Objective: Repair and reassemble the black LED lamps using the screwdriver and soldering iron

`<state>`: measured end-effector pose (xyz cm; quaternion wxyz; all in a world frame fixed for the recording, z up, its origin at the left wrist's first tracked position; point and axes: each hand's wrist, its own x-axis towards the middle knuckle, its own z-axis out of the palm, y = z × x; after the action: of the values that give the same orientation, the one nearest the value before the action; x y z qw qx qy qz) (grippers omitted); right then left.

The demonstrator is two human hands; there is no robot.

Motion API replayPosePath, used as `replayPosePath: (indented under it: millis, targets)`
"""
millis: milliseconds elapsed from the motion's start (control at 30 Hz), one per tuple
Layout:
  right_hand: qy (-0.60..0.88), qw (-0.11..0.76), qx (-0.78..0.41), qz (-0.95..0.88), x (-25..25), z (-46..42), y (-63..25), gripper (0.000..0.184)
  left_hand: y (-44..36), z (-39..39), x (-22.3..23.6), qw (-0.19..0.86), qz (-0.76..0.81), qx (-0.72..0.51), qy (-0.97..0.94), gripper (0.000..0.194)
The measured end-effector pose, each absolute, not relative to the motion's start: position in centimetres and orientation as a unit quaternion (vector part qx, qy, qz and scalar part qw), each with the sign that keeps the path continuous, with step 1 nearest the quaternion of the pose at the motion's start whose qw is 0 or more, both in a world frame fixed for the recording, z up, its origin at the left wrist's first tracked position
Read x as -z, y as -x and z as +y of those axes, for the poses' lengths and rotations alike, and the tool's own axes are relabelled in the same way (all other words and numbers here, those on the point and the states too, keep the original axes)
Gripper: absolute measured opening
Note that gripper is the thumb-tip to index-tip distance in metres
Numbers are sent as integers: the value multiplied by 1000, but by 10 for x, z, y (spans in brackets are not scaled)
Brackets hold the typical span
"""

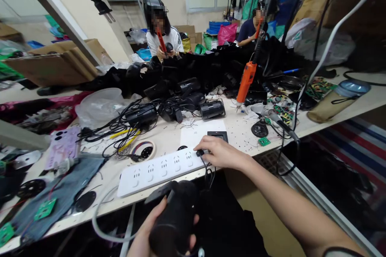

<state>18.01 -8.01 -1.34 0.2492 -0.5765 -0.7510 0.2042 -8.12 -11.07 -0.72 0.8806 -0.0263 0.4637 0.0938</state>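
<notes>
My left hand is wrapped around a black cylindrical device in front of the table edge, low in the view. It has a rounded body with a flatter black part at its upper left. My right hand pinches a small black plug at the right end of a white power strip. Whether the plug's pins are in the socket is hidden. A thin black cord hangs from the plug toward the device. Just behind my right hand lies a black rectangular item on white paper.
An orange electric screwdriver hangs over the table. Black housings, tangled cables, a tape roll and circuit boards lie around. A soldering iron and bottle are at right. Two people sit opposite.
</notes>
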Motion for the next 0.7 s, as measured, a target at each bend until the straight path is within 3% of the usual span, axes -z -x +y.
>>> replayPosePath:
  millis: [200,367,700]
  targets:
    - [599,152,-207,-759,10,-66,-175,29,40,-110,30,887,459,28,40,61]
    - [595,94,-209,-770,10,-59,-170,36,-10,-110,47,865,491,105,-11,59]
    - [605,123,-109,-779,16,-78,-178,23,-18,-106,69,845,521,122,2,51]
